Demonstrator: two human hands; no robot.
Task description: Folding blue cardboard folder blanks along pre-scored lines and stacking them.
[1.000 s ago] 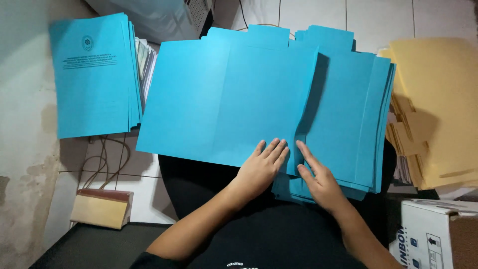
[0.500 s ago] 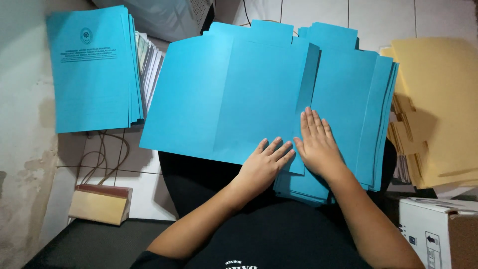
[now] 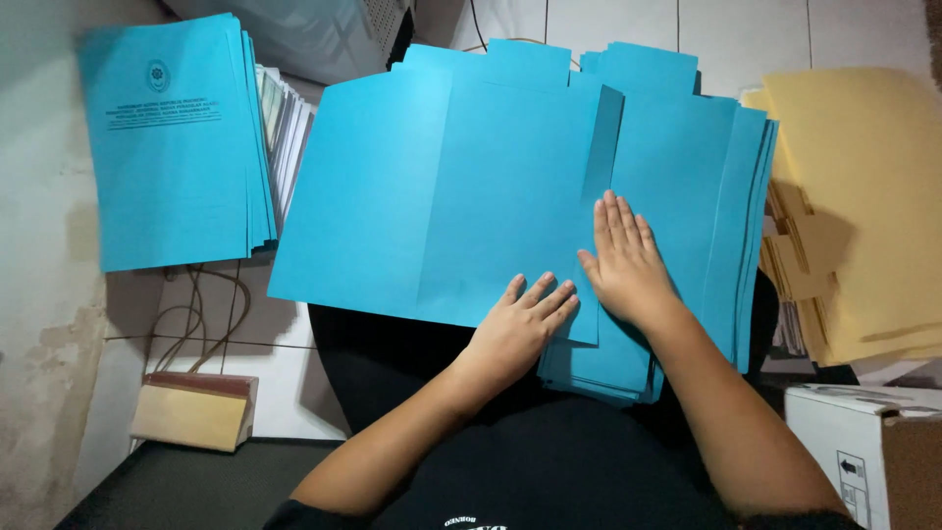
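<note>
Operator A: Status, as I read it from the head view. 1 blue folder sheet (image 3: 442, 196) lies opened on top of the blue pile (image 3: 706, 216) across the person's lap. Its right flap (image 3: 599, 177) stands partly raised along a crease, not yet flat. I judge the fold about half made: the crease exists, the flap is not pressed down.

Operator B: Finished work?

Operator A: A stack of printed blue folders (image 3: 172, 137) sits at 10 o'clock from the hands, well apart. I take that as done stock. The blue pile under the sheet is thick, so much appears left. A yellow pile (image 3: 863, 196) lies at 3 o'clock, untouched.

Operator B: Hand state?

Operator A: Left hand (image 3: 515, 329): palm down, fingers extended and close together, flat on the sheet's lower edge. It grips nothing. Right hand (image 3: 623, 260): palm down, fingers (image 3: 613, 211) straight and nearly together, pressing near the foot of the flap. Neither hand clamps anything.

Operator B: Sheet relative to the fingers?

Operator A: The sheet extends from the left fingertips toward 11 o'clock. The flap rises at 12 o'clock from the right fingertips, touching or just beside them; I cannot tell which. A white box (image 3: 863, 442) sits at 5 o'clock.
</note>
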